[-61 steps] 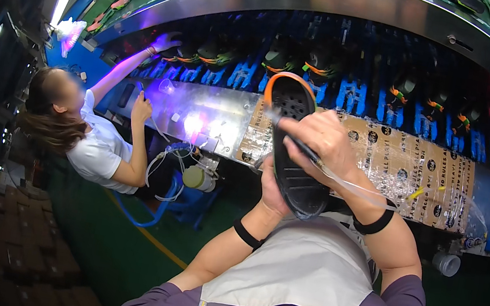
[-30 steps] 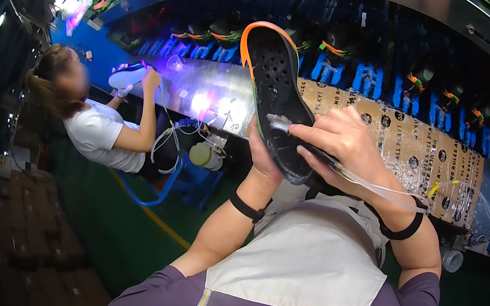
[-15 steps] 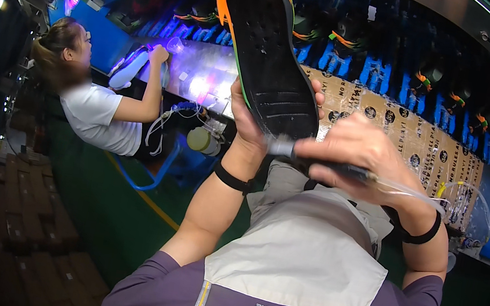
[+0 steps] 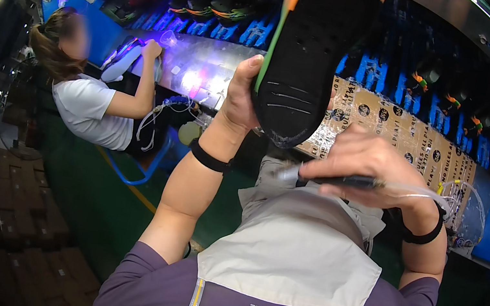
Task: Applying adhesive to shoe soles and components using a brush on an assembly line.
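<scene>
My left hand (image 4: 240, 98) is closed around a shoe (image 4: 306, 59), holding it up with its black underside facing me. Orange and green edges show along the shoe's rim, and a few short lines cross its near end. A few of my left fingers are hidden behind it. Closer to my body, my right hand (image 4: 370, 159) grips a brush (image 4: 345, 180) with a black handle and a pale, blurred tip. From the handle's back end a clear tube (image 4: 411, 193) runs over my wrist. The brush tip is apart from the shoe, just below its near end.
Brown printed cardboard (image 4: 406, 129) covers the bench ahead. Behind it, blue holders (image 4: 371, 77) carry several shoes in a row. At left a co-worker (image 4: 97, 101) holds a shoe beside a lit bench. Stacked cartons (image 4: 18, 211) stand at lower left.
The shoe has moved right and tilted more upright. The brush has come away from the shoe's near end, dropping slightly toward my body.
</scene>
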`<action>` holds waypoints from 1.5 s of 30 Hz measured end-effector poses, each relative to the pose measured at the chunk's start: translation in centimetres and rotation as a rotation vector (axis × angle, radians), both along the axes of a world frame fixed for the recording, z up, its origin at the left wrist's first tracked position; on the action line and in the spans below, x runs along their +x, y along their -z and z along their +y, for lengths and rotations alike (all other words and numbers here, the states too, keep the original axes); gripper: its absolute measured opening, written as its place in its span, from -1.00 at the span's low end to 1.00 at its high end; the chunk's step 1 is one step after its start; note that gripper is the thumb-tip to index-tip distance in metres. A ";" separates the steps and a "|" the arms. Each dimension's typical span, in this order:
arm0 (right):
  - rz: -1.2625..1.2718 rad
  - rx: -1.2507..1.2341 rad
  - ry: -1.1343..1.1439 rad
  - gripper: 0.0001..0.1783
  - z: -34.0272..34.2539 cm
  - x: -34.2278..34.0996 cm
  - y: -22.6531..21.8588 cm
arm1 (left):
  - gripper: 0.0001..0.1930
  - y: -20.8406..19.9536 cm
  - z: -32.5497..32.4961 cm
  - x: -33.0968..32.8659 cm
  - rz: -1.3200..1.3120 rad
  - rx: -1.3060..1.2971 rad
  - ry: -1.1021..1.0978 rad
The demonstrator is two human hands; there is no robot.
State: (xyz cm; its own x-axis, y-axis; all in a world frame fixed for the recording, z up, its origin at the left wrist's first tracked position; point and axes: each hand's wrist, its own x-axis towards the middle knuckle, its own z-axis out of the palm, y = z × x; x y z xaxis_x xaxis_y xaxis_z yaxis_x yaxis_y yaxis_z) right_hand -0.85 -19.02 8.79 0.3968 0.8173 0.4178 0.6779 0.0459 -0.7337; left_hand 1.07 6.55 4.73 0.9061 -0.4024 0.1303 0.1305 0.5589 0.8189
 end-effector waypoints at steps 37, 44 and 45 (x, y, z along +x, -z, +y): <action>-0.465 -0.241 0.207 -0.66 -2.4 2.4 0.3 | -0.51 0.3 2.6 2.4 0.353 0.301 0.112; -0.461 -0.220 0.353 -0.69 -3.2 2.8 0.4 | -0.47 2.1 3.5 1.8 0.385 0.194 0.106; -0.359 -0.171 0.330 -0.67 -3.3 2.6 0.4 | -0.47 2.2 3.1 1.7 0.398 0.160 0.066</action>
State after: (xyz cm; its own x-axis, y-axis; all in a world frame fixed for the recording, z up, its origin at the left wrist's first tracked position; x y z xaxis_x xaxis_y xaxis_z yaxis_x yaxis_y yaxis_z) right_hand 1.79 -22.29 8.38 0.5009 0.7414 0.4467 0.8467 -0.3127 -0.4304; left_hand 2.74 9.69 2.50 0.8447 -0.4482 -0.2926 0.4846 0.4084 0.7735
